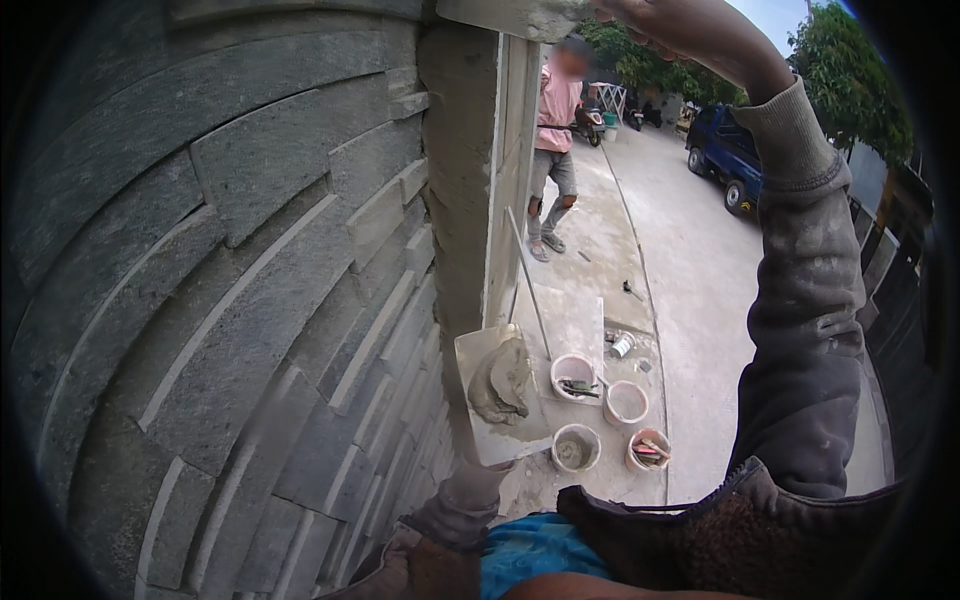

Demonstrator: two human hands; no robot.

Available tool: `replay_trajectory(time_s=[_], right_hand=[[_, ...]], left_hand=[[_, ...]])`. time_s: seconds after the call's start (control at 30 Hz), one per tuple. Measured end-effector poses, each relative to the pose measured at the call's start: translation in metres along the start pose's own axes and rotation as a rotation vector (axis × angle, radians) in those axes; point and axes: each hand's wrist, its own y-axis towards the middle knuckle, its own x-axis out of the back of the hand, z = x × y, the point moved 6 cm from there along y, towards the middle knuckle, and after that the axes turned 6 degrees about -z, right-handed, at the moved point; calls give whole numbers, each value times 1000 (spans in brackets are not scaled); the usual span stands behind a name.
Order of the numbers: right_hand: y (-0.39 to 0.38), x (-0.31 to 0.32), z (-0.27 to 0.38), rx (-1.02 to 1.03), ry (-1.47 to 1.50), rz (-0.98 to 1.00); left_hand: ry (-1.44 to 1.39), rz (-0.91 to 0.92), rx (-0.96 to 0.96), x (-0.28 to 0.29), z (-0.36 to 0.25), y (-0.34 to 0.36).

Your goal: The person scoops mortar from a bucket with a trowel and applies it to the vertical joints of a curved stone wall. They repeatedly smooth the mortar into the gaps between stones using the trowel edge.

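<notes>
Your right hand [668, 20] is partly cut off by the top edge; the pale board [502, 446] mostly hides your left hand [482, 480].

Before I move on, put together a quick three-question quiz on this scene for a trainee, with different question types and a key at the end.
1. Short answer: which hand is at the lower edge of the board that carries a heap of grey mortar?
2. Multiple choice: how many pale buckets stand grouped on the ground beyond that board?
A) two
B) four
C) six
3. Fill in the blank: the right hand is raised near the ____ edge of the picture.

Key:
1. The left hand.
2. B
3. top
</notes>
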Motion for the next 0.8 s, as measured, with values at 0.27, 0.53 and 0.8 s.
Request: replay_trajectory(time_s=[0.27,0.53,0.8], right_hand=[[19,-26,7,128,-331,59],[-25,-8,32,104,-248,-25],[-34,15,30,-13,-205,-77]], left_hand=[[57,48,-45,-18,24,-2],[-491,15,200,15,35,-11],[-216,64,41,-39,-48,-12]])
